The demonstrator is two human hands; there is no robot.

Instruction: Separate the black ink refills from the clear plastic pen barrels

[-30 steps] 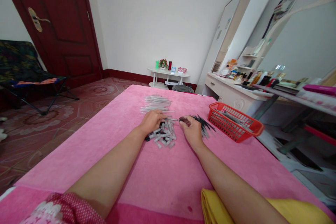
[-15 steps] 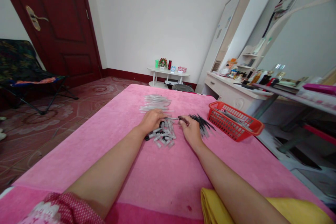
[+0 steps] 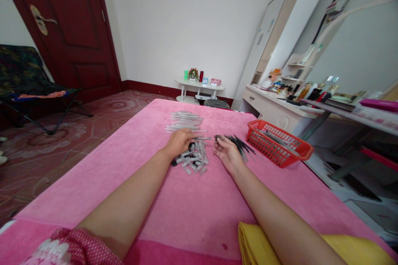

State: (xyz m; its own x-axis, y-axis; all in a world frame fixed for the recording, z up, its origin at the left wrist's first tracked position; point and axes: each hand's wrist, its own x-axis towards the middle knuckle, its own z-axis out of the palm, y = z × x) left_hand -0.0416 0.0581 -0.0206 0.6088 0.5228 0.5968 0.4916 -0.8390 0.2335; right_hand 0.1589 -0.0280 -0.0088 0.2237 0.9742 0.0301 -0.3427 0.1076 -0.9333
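My left hand (image 3: 180, 142) is closed around a thin clear pen barrel (image 3: 203, 138), whose end points right. Close to that end, my right hand (image 3: 229, 154) pinches a small dark piece (image 3: 217, 137), apart from the barrel; its exact kind is too small to make out. Under and beside my left hand lies a loose heap of clear and black pen caps (image 3: 195, 159). Beyond it, a row of clear pen barrels (image 3: 185, 120) is stacked side by side. A fan of slim black-tipped pen parts (image 3: 241, 145) lies right behind my right hand.
A red plastic basket (image 3: 273, 147) with long grey pieces in it stands on the right of the pink-covered table (image 3: 102, 182). Folded yellow cloth (image 3: 253, 242) lies under my right forearm. A crowded dresser (image 3: 280, 101) is to the right, a folding chair (image 3: 27, 78) to the left.
My right hand has drawn slightly right, away from the barrel's end, and turned its palm more upward with the dark piece. My left hand stays in place.
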